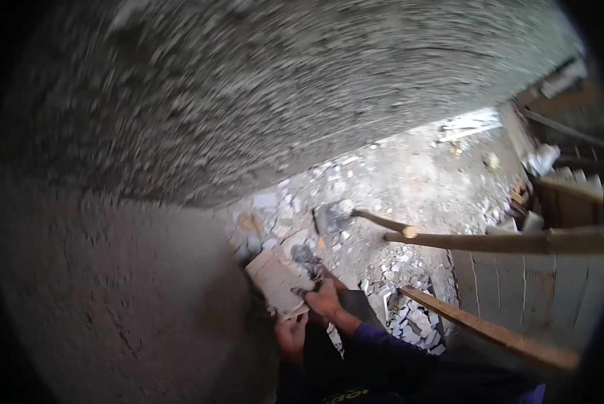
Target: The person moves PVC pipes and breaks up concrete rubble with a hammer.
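A flat, pale tile piece with a rough, chipped edge is tilted in front of me, low in the view. My left hand grips its lower edge, with the fingertips closed against it. At the tile's right side, my right hand has its fingers curled. A small dark tip pokes out from that hand over the tile; what it belongs to is hidden. Just beyond the tile is a dark grey shape, possibly a shoe. Farther off, a tool with a grey block-like head and a short wooden handle lies on the ground.
Rough walls rise ahead and at left. Broken tile shards and rubble cover the dusty ground. Wooden poles and a plank reach in from the right, near grey panels and a cluttered wooden structure.
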A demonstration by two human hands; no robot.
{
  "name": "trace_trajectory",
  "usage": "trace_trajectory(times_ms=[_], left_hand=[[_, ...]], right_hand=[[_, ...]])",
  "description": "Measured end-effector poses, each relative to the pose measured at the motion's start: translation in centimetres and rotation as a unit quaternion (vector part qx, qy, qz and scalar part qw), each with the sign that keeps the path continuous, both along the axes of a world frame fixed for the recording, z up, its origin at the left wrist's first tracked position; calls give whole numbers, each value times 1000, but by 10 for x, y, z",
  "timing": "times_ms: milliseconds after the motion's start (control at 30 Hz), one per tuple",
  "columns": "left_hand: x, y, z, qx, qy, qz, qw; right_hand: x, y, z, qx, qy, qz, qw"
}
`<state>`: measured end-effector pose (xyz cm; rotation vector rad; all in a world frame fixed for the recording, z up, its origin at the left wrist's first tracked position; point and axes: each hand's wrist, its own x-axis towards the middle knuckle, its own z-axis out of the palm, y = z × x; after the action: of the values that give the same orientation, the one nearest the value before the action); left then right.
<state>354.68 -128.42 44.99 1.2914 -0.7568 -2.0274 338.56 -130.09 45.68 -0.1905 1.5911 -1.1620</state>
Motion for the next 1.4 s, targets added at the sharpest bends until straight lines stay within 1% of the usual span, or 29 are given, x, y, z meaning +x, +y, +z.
trace_trajectory(times_ms=[67, 133, 167, 200, 233, 267, 333, 367, 400, 500, 600, 633, 667, 700, 733, 767, 800, 833, 867, 900, 1033, 1100, 1133, 1200, 1233, 1300, 1333, 1367, 1400], left_hand=[[1, 5, 11, 180, 204, 170, 947], [-3, 5, 42, 127, 146, 85, 977], [-3, 5, 53, 105, 130, 49, 985], [3, 8, 55, 185, 219, 110, 952], [7, 10, 58, 267, 298, 168, 901], [7, 14, 61, 268, 301, 144, 904], [3, 24, 67, 163, 165, 37, 972], [-17, 33, 105, -20, 24, -101, 994], [-25, 40, 109, -24, 29, -111, 993], [-40, 55, 109, -175, -126, -348, 912], [-62, 81, 141, -112, -52, -350, 929], [-70, 80, 157, -125, -100, -454, 877], [-75, 80, 166, -127, -99, -461, 873], [-80, 80, 172, 101, -28, -379, 919], [-87, 82, 176, 324, 42, -273, 905], [-78, 85, 146, 349, 28, -295, 889], [-68, 87, 127, 350, 26, -304, 886], [-60, 85, 112, 276, 21, -349, 895], [-71, 77, 125, -134, 10, -568, 812], [-84, 69, 144, -554, -94, -536, 630], [-89, 33, 121, -516, -125, -507, 679], [-93, 9, 97, -586, -52, -553, 590], [-83, 11, 82, -277, -50, -561, 778], [-109, 2, 130, -295, -144, -570, 753], [-106, 4, 123, -285, -151, -563, 761], [-89, 8, 101, -507, -261, -471, 673], [-85, 5, 88, -501, -269, -469, 676], [-80, 2, 72, -296, -271, -500, 767], [-70, 0, 50, -76, -258, -504, 821]], right_hand=[[7, 16, 19, 47, 106, -50, 992], [-6, 20, 87, 92, 128, -54, 986], [-5, 31, 77, 94, -17, -80, 992], [-24, 28, 144, 122, -113, -104, 981], [-16, 47, 105, 104, -178, -95, 974], [-7, 63, 64, 83, -241, -84, 963], [-19, 86, 81, 57, -281, -115, 951], [-25, 100, 87, 42, -324, -122, 937], [-32, 111, 94, 35, -320, -130, 938], [-44, 142, 113, -7, -305, -244, 920], [-51, 174, 108, 69, -181, -327, 925], [-61, 189, 110, 78, -187, -339, 919], [-67, 203, 109, 74, -186, -347, 916], [-75, 220, 104, 114, -135, -375, 910], [-81, 237, 99, 155, -83, -402, 898], [-100, 250, 140, 246, -45, -363, 898], [-111, 271, 142, 294, 29, -353, 888], [-122, 293, 144, 347, 100, -340, 868], [-126, 320, 109, 356, 206, -356, 839], [-139, 334, 124, 368, 215, -384, 819], [-204, 372, 143, 440, 230, -447, 744], [-246, 385, 142, 444, 234, -460, 733], [-268, 392, 136, 443, 237, -477, 721], [-321, 422, 99, 433, 302, -453, 718], [-352, 431, 90, 421, 372, -435, 704], [-417, 443, 84, 390, 427, -425, 696], [-453, 439, 104, 377, 397, -439, 712], [-491, 435, 130, 366, 371, -446, 727], [-527, 431, 157, 360, 359, -447, 736]])
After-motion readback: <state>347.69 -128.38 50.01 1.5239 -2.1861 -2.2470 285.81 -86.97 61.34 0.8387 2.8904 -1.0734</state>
